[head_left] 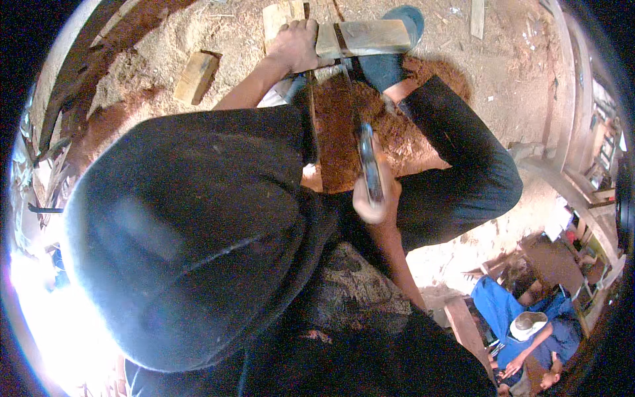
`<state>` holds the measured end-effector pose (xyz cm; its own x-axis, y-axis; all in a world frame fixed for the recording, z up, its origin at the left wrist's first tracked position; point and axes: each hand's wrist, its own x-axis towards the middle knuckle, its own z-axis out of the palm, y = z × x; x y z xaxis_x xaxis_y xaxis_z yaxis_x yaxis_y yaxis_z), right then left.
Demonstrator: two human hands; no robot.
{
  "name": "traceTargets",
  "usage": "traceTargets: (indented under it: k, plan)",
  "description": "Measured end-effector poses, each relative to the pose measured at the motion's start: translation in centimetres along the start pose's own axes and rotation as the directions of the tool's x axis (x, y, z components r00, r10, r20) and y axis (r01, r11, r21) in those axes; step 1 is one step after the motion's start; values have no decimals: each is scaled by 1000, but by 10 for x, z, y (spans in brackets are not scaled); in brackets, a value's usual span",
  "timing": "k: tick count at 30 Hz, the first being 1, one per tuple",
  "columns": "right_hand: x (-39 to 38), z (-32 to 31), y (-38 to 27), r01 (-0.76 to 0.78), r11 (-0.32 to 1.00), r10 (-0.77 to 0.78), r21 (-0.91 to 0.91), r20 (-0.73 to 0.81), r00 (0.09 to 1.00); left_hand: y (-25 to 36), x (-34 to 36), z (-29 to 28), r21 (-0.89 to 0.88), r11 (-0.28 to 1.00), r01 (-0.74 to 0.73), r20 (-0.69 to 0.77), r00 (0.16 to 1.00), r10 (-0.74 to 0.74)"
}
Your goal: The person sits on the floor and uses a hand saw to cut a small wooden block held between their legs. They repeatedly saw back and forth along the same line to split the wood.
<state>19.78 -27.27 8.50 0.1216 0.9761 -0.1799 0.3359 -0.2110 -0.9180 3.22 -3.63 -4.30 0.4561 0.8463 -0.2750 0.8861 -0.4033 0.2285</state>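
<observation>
A squared wooden beam lies crosswise at the top of the view. My left hand presses on its left end, fingers curled over the wood, beside another pale wood block. Lower down, my right hand is closed round the handle of a handsaw. The saw's thin blade runs from that hand up to the beam, where a dark line crosses the wood. My foot in a dark covering is set against the beam's near side. Motion blurs the right hand slightly.
Reddish sawdust is heaped below the beam. A short wood offcut lies to the left on the ground. A large dark hood hides much of the left. At lower right sits another person in blue, near planks.
</observation>
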Motion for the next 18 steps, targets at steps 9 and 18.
traceTargets:
  k: [9, 18]
  plan:
    - [64, 7, -23, -73, 988, 79, -133, 42, 996, -17, 11, 1, -145, 983, -115, 45, 991, 123]
    - [73, 19, -9, -26, 994, 27, -104, 14, 1000, -97, 40, 55, -829, 556, 51, 124, 988, 93]
